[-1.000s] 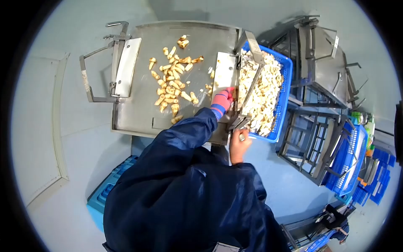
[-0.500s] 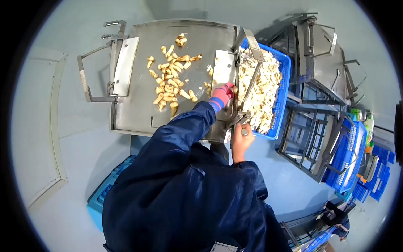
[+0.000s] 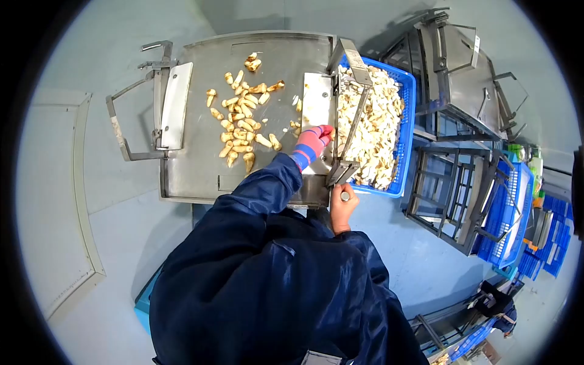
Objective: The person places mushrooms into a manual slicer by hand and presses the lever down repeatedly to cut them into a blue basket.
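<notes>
My left hand (image 3: pixel 312 143), in a pink and blue striped glove, is closed at the white cutting plate (image 3: pixel 319 100), its fingers pinching a mostly hidden mushroom beside the blade. Bare, my right hand (image 3: pixel 342 212) wraps round the round-ended handle (image 3: pixel 345 196) of the hinged metal slicer arm (image 3: pixel 356 115). Left of the plate, several whole brown-and-cream mushrooms (image 3: pixel 242 121) lie on the steel table (image 3: pixel 194 173). Right of the blade, a blue basket (image 3: pixel 409 121) holds a heap of pale mushroom slices (image 3: pixel 374 128). Small scraps lie along the plate's left edge.
Another slicer arm (image 3: pixel 115 125) with a white plate (image 3: pixel 176 106) is fixed at the table's left. Steel stands (image 3: pixel 447 188) and another steel table (image 3: pixel 462 79) stand at right, near a blue crate (image 3: pixel 508 219). Another person (image 3: pixel 502 313) is at the lower right.
My left hand has drawn back slightly left from the blade. The right hand and handle have shifted a little left and down in view, and the whole view has moved slightly.
</notes>
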The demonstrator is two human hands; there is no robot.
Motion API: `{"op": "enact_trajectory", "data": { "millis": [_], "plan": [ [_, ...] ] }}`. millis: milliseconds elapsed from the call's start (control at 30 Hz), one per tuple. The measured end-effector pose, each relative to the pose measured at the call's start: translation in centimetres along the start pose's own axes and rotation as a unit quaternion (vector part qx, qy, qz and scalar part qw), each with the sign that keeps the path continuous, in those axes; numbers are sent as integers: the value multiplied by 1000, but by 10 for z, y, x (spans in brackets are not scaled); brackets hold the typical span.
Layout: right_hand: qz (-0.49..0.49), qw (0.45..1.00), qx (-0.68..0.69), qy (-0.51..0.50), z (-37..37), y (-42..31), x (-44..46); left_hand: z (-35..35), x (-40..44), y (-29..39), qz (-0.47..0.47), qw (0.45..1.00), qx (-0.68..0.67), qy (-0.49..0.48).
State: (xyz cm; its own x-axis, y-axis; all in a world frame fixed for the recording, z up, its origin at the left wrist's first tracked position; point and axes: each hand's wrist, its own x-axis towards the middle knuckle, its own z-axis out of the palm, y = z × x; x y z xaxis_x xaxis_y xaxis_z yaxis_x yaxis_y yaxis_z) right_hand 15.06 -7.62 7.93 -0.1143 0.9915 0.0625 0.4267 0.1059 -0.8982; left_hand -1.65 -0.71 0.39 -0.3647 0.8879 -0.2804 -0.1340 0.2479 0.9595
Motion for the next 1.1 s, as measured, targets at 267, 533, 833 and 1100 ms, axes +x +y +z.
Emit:
{"op": "enact_trajectory", "data": {
  "millis": [267, 533, 833, 1100],
  "plan": [
    [-11, 999, -25, -18, -13, -61, 24, 25, 14, -37, 81, 988, 78, 105],
    [-70, 988, -130, 41, 3, -2, 6, 17, 15, -8, 24, 997, 41, 58],
    [-35, 993, -103, 37, 9, 44, -10, 14, 27, -21, 36, 985, 169, 25],
    [-52, 978, -199, 29, 0, -1, 3, 18, 36, -40, 47, 968, 239, 61]
  ]
}}
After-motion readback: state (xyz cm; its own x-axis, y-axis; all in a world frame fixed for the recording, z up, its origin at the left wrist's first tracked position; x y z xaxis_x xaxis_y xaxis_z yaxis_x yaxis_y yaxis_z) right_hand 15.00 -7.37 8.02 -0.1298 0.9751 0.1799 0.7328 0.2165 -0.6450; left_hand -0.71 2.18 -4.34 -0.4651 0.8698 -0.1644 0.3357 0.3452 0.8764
